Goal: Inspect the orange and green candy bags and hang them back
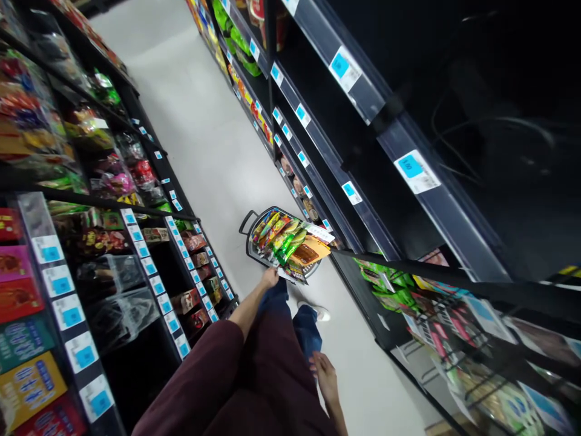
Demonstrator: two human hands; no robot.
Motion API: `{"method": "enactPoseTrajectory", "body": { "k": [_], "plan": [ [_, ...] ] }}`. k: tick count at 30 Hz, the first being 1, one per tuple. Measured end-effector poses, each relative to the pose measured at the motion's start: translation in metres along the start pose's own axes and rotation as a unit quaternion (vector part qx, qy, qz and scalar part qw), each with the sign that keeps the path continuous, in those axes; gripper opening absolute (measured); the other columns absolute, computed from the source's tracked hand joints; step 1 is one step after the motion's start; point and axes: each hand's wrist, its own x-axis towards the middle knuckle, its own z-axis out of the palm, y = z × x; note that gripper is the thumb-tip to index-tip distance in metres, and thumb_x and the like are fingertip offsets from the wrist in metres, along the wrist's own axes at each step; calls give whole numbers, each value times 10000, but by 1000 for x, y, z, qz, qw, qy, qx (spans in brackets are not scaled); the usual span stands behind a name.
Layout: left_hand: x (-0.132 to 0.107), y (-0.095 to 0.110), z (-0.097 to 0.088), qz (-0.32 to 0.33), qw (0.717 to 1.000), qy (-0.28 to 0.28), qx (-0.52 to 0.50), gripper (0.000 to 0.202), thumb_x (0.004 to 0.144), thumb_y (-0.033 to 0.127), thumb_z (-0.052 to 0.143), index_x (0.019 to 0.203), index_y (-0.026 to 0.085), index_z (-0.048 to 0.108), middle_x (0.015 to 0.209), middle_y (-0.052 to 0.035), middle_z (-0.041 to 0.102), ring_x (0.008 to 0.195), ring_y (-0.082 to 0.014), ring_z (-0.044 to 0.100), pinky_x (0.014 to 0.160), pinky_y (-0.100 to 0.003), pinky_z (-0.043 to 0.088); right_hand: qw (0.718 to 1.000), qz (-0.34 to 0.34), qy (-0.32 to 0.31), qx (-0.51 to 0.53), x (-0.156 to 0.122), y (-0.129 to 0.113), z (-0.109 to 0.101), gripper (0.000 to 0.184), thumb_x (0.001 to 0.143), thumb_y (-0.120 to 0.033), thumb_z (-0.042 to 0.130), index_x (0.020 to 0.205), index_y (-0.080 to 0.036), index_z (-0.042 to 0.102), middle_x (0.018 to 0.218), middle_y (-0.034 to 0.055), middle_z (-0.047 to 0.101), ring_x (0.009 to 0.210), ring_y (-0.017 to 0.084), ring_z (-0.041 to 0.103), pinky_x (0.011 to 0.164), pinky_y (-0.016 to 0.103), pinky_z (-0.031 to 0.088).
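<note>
View: head camera, looking down a shop aisle.
Left hand: the left hand [271, 277] is reaching forward on a bare forearm out of a dark red sleeve [204, 375]. Its fingers are curling shut at the near edge of the basket [251, 245]. The exact part it is gripping is too small to tell.
Basket: the basket is sitting low over the floor [200, 121], ahead of the person and just beside the bottom of the right-hand shelves [363, 103]. A dark loop handle is sticking out at its far left side.
Basket load: colourful snack packets [285, 239] are filling it, green, yellow and orange, and overhanging the near rim.
Right hand: the right hand [325, 376] is hanging loose beside the jeans [303, 330], fingers slack and slightly spread, gripping nothing.
Legs: one white shoe [319, 312] is showing below the jeans, between the right hand and the basket.
Left-hand shelves: the left-hand shelves [149, 266] are carrying boxed and bagged goods.
Labels: white and blue price tags [411, 166] are lining the shelf edges on both sides.
</note>
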Motion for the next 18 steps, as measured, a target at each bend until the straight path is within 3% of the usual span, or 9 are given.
{"method": "enactPoseTrajectory", "body": {
  "k": [7, 14, 18],
  "plan": [
    [62, -1, -16, -70, 992, 101, -31, 295, 974, 287, 555, 1226, 132, 559, 1219, -118, 587, 1109, -266, 579, 942, -473, 489, 999, 27, -31, 11, 2, 15, 20, 446, 606, -702, 581, 874, -354, 655, 839, 60, 712, 836, 398, 661, 783, 531, 510],
    [90, 4, -15, -60, 993, 103, -12, 311, 944, 273, 593, 1221, 139, 547, 1216, -114, 567, 1064, -263, 579, 916, -464, 489, 995, 94, -36, 21, 3, 52, 30, 461, 520, -771, 589, 807, -416, 658, 782, 31, 699, 850, 431, 658, 793, 578, 510],
    [95, 7, -22, -29, 995, 93, 2, 313, 954, 306, 584, 1205, 120, 566, 1162, -127, 597, 1038, -257, 596, 919, -453, 489, 993, 105, -38, 47, 3, 63, 31, 428, 547, -771, 584, 810, -446, 673, 811, 13, 713, 877, 424, 659, 820, 563, 497]
  ]
}}
